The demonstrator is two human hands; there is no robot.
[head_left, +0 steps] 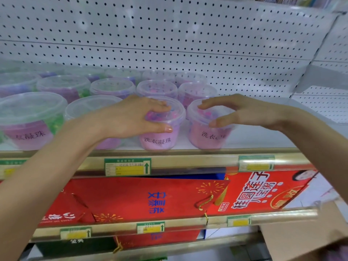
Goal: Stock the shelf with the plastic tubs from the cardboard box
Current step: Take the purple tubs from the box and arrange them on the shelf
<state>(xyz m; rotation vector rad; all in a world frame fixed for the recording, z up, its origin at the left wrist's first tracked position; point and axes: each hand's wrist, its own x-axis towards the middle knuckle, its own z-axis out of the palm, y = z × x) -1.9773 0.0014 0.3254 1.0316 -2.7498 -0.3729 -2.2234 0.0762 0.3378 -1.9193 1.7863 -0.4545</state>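
A cardboard box (pixel 293 240) corner lay at near right, below the shelf (pixel 263 140). On the shelf's front row, the left hand (pixel 131 117) grasped a pink tub (pixel 160 141), while the right hand (pixel 244 112) hovered released, fingers spread, over the neighbouring tub (pixel 205 137) just right. Further tubs (pixel 113 87) stood in rows behind.

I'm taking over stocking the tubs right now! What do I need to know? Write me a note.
Left hand: grips the front pink tub from above, fingers over its lid. The tub stands on the shelf.
Right hand: open, fingers spread by the end tub; contact unclear.
Done: other tubs stand in rows behind and to the left.
Left: bare shelf remains at the right end. What looks like the cardboard box is at the lower right, its contents hidden.
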